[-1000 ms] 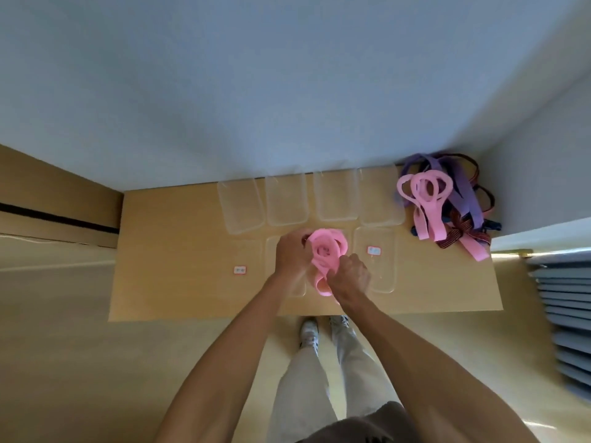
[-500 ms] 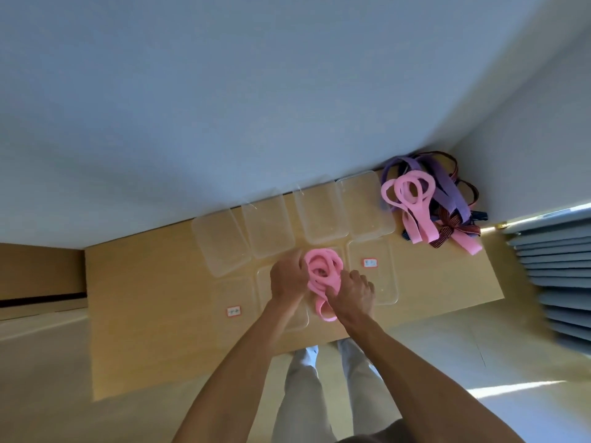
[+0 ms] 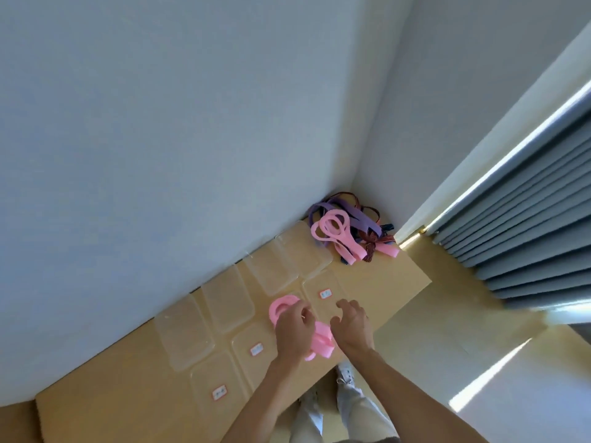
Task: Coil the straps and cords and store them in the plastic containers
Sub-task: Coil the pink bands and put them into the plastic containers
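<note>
Our left hand (image 3: 292, 327) covers the middle of the coiled pink flat strap (image 3: 321, 342); grip unclear. Small red-bordered labels (image 3: 325, 294) too small to read. At one o'clock, tangled pile of purple, pink and striped straps (image 3: 348, 230): count indistinct.

A light wooden rectangular table (image 3: 399, 276) stands pushed into a room corner between two plain pale blue-grey walls (image 3: 160, 139). Grey pleated curtains (image 3: 527, 225) hang at the right, with a bright strip of daylight along their edge. Sunlight patches fall on the pale yellowish floor (image 3: 479, 362).
</note>
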A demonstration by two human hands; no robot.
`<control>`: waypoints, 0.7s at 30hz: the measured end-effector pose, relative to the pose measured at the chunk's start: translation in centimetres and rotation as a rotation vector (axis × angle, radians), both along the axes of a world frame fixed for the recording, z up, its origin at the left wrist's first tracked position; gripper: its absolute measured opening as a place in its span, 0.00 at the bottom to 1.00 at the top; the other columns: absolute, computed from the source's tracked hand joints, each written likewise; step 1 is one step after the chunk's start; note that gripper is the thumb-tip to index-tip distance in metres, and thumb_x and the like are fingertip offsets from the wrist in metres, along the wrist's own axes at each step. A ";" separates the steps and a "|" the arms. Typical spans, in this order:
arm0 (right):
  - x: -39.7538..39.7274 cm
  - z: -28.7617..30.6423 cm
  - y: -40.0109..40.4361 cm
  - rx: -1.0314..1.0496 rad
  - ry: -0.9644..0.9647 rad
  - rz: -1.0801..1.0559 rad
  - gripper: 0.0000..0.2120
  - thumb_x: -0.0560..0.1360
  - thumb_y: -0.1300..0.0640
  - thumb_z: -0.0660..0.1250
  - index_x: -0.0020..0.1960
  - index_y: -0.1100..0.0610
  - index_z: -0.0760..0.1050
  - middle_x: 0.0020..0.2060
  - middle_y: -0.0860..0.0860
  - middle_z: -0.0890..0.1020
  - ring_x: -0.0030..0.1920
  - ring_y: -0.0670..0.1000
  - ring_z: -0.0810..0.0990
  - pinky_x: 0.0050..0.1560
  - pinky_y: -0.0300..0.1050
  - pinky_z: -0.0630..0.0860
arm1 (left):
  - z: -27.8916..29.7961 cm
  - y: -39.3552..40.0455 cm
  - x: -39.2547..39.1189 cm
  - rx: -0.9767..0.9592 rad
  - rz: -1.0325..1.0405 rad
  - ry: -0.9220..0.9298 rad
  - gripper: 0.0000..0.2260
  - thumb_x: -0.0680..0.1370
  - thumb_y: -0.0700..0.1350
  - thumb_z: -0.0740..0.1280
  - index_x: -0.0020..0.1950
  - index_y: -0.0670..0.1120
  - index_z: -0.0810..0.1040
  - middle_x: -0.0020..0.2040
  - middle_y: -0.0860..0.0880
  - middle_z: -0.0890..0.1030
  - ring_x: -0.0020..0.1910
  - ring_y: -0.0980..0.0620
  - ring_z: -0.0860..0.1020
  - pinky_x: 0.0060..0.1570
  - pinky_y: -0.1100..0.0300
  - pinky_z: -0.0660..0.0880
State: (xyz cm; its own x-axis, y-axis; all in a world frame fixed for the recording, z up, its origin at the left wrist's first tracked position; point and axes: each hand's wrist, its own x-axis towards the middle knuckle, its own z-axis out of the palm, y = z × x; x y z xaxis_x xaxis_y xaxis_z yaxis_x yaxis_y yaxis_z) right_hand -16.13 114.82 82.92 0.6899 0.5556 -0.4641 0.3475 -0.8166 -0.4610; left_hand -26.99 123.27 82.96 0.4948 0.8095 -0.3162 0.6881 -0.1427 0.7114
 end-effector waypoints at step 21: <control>14.6 5.4 -38.3 0.038 -0.102 -0.737 0.22 0.72 0.64 0.62 0.66 0.59 0.75 0.60 0.59 0.78 0.58 0.60 0.78 0.57 0.51 0.76 | 5.9 -31.9 25.5 0.283 -1.038 -0.020 0.20 0.80 0.42 0.63 0.72 0.48 0.72 0.68 0.46 0.76 0.67 0.47 0.75 0.65 0.55 0.73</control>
